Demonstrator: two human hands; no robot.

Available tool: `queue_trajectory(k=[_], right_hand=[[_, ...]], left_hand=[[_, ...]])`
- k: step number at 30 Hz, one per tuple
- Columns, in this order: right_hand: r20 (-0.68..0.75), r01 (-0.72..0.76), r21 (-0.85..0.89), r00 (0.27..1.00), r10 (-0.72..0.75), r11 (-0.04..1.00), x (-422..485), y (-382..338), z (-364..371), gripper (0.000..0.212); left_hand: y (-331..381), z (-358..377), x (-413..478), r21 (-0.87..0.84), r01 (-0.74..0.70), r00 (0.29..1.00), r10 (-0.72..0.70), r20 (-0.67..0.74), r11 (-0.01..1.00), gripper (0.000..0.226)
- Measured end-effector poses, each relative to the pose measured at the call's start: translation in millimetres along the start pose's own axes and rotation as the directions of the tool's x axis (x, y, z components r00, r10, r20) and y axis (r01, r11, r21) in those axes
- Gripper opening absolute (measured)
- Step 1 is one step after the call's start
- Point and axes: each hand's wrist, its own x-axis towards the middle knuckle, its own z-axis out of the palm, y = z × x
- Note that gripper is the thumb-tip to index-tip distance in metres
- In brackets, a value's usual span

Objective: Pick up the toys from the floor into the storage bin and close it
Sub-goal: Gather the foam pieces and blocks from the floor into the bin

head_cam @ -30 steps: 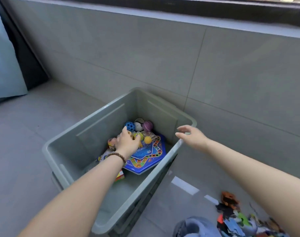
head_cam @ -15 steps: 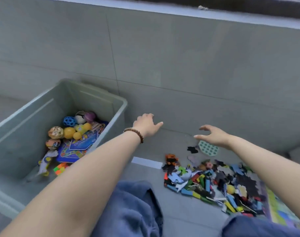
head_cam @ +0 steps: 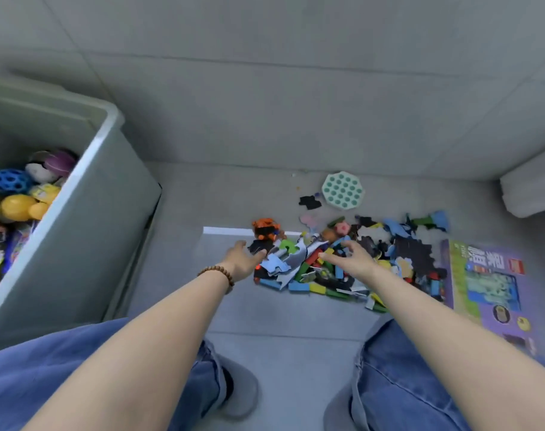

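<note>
The left hand [head_cam: 244,260] and right hand [head_cam: 353,259] are held, fingers spread, astride the toy pile [head_cam: 297,265], seemingly for scooping toward the nine-o'clock storage bin [head_cam: 94,231].

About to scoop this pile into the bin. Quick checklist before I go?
1. Hands free: left hand and right hand open, holding nothing. Ok.
2. Hands flank the toy pile. Ok.
3. Storage bin uncovered, on the left. Ok.
4. Floor cleared: the pile, green bubble toy and purple box lie on it. Not ok.
5. Lid located: none in view. Cannot tell.
</note>
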Motion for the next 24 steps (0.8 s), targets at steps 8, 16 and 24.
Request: queue_trajectory(k=[8, 16, 24], right_hand=[[-0.114, -0.107, 0.144, 0.986, 0.124, 0.984, 48.4, 42.5, 21.9, 0.091], [-0.207, -0.064, 0.236, 0.972, 0.115, 0.97, 74.6, 49.5, 46.6, 0.077], [-0.134, -0.002, 0.316, 0.99, 0.046, 0.949, 80.9, 49.6, 55.5, 0.073]], left_hand=[[-11.6, 47.7, 44.3, -0.125, 0.141, 0.989, -0.136, 0.053, 0.982, 0.077], [-8.9, 62.3, 68.7, -0.283, 0.096, 0.995, -0.1, 0.0, 0.954, 0.083], [8.1, 80.7, 76.1, -0.436, 0.085, 0.993, -0.04, 0.112, 0.896, 0.064]])
